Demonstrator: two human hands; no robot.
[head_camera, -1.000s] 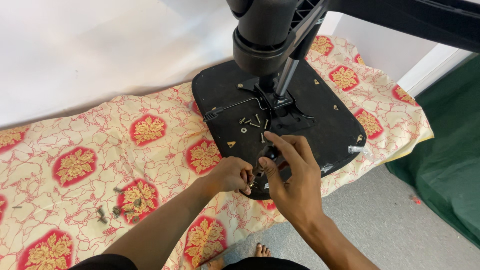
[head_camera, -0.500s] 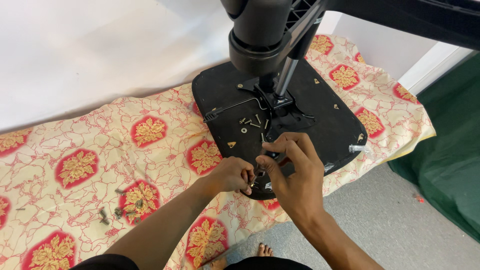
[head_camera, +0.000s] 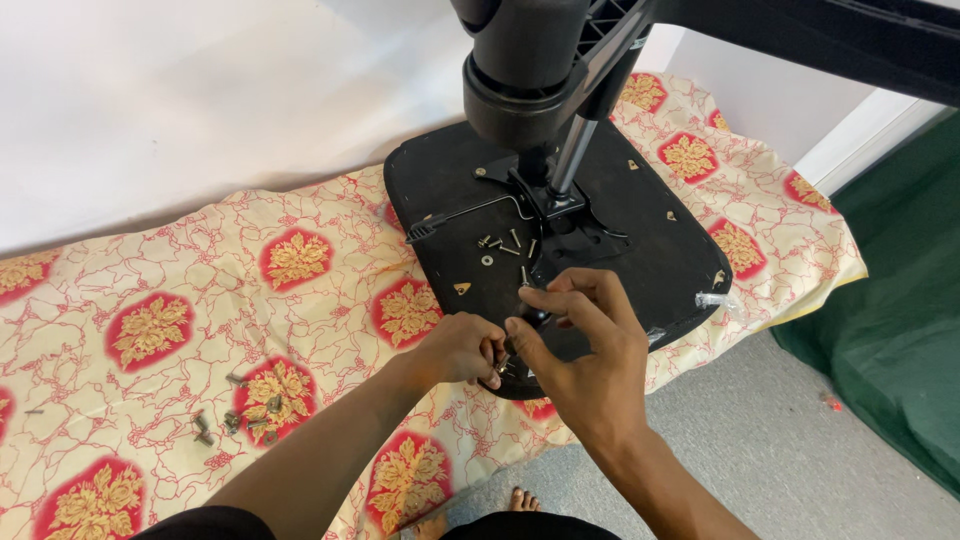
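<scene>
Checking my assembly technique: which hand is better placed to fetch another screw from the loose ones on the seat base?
Probably the right hand: it sits nearest the loose screws on the seat base; the left hand pinches at the near edge.

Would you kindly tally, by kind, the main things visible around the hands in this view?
Hands: 2, left hand and right hand
Black chair seat, upside down: 1
Screwdriver in the right hand: 1
Patterned bedsheet: 1
Clusters of loose screws: 2, on the seat and on the sheet
Total: 7
</scene>
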